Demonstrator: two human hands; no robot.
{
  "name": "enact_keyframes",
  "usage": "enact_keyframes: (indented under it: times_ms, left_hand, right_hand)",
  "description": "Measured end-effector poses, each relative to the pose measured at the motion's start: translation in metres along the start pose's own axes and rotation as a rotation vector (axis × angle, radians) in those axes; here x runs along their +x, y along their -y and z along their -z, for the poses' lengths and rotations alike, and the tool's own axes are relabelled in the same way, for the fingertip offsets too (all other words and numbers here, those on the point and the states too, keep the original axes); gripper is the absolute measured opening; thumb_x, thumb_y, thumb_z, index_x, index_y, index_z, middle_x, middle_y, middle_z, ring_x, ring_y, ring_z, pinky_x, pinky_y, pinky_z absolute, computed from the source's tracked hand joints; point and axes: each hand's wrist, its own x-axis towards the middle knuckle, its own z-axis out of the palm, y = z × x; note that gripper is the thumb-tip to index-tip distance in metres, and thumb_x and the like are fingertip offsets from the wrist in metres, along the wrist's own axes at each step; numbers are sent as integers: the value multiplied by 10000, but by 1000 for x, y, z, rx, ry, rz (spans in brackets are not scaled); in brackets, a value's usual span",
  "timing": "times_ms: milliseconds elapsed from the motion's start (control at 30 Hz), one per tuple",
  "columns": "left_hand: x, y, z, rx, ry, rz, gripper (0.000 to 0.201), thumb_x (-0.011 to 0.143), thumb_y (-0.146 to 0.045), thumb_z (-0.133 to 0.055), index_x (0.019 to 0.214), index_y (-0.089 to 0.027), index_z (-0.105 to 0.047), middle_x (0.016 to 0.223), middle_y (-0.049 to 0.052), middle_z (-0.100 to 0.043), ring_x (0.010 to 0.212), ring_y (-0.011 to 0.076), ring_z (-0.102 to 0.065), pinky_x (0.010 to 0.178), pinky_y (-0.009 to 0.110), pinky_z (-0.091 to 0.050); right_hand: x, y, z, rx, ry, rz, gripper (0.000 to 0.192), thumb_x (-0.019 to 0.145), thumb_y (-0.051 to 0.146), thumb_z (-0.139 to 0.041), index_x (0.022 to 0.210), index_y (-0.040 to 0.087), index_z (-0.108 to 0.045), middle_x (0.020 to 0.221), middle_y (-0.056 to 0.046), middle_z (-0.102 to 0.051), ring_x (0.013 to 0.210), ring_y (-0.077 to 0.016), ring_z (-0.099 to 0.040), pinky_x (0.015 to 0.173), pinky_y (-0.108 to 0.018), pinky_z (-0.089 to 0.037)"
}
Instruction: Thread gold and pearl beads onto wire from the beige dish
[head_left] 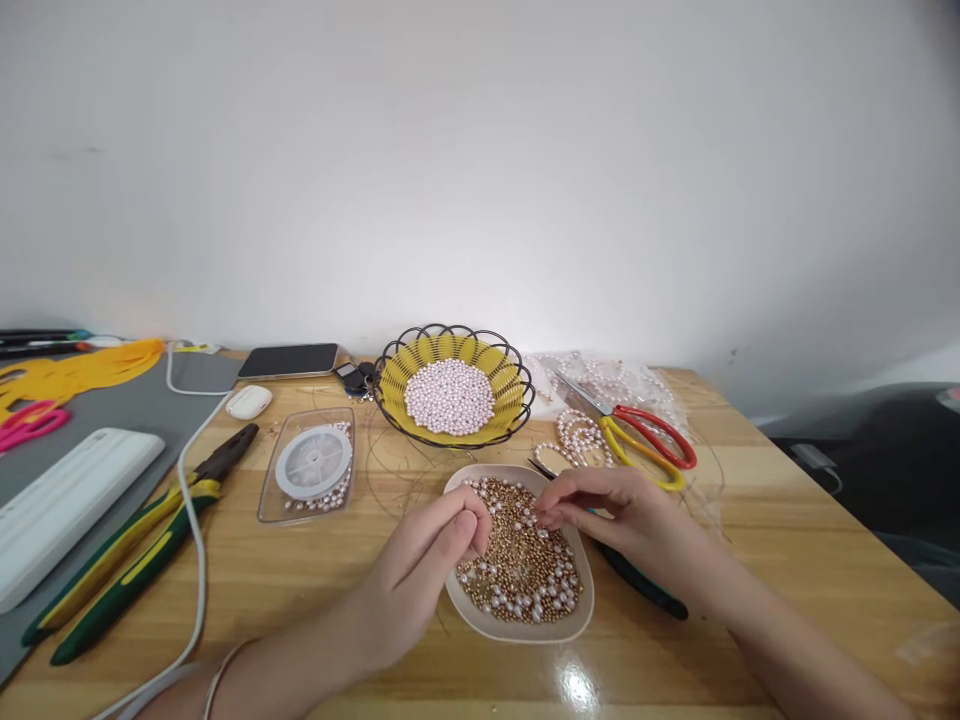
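A shallow cream dish (517,627) is sitting on the wooden tabletop at the near edge, upright, holding a loose heap of small gold and pearl-white beads (525,575). Beads are filling most of its floor, piled unevenly.

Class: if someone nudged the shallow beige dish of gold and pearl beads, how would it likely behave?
The shallow beige dish would probably slide easily, since the wooden table looks glossy. Its low rim suggests the round gold and pearl beads could roll out if tipped.
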Motion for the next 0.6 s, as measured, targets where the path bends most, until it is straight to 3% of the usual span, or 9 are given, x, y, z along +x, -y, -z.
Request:
enact_keyframes:
  times_ms: [133, 333, 600]
  left_hand:
    - [0, 3, 0, 8, -2, 4, 387, 1086, -462, -345, 817, -209, -461, 761, -18, -396, 715, 175, -349, 681, 302, -300]
    - [2, 4, 1, 12, -6, -6, 388, 1087, -454, -340, 816, -204, -464, 770, -17, -396, 718, 171, -358, 682, 294, -306]
    - [1, 1, 0, -40, 0, -44, 385, 1076, -465, -360, 816, -202, -468, 742, -30, -378, 676, 159, -333, 666, 295, -305]
  right_hand:
    - [3, 9, 2, 116, -66, -6, 231, 928, 413, -688, 831, 206, -720, 775, -34, -715, 730, -165, -673, 675, -281, -562]
    - [14, 37, 5, 347, 11, -59, 257, 921, 447, -719, 866, 197, -702, 787, -52, -753, 737, -163, -726, 697, -283, -606]
    - [38, 75, 4, 397, 81, -29, 246, 926, 441, -725, 875, 201, -700, 775, -45, -745, 700, -153, -720, 647, -266, -614]
